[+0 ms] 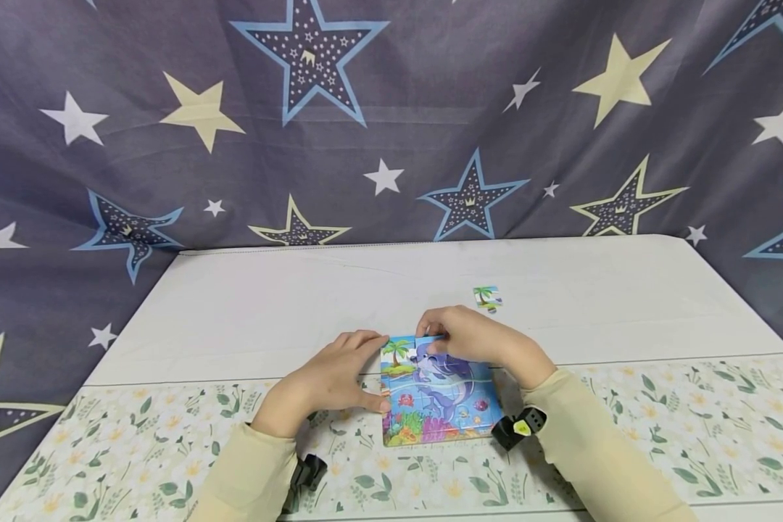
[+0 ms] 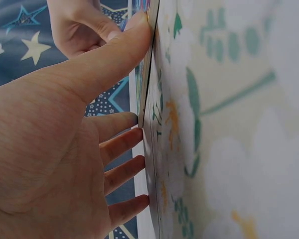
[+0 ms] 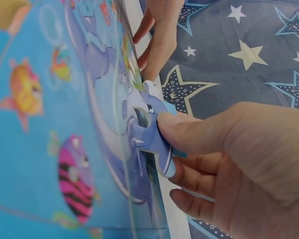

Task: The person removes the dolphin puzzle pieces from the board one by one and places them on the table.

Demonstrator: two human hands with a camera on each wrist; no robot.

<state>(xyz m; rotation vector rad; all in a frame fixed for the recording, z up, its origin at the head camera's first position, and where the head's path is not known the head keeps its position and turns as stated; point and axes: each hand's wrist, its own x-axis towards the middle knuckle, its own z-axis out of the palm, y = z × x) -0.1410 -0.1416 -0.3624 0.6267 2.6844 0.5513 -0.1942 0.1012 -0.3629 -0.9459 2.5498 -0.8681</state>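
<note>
Pinching with the right hand (image 1: 466, 333) a dolphin piece (image 3: 150, 137), tilted at the top edge of the dolphin puzzle (image 1: 457, 397), on the flowered strip (image 1: 626, 406) of the table. Touching with the left hand (image 1: 329, 371), thumb spread wide from straight fingers, the puzzle's left edge. Seeing also, on the white area (image 1: 267, 304) beyond, a palm-tree piece (image 1: 486, 295)

The right hand (image 3: 249, 154) pinches a small purple-and-blue cardboard jigsaw piece (image 3: 157, 129) printed with an eye, holding it tilted at the edge of a flat, glossy blue jigsaw puzzle (image 3: 35, 184). An orange fish (image 3: 26, 94) and a pink-and-black striped fish (image 3: 77, 179) decorate its near part. The left hand (image 3: 162, 37) is near its far end. Beyond lies dark grey, star-patterned fabric (image 3: 222, 64).
</note>
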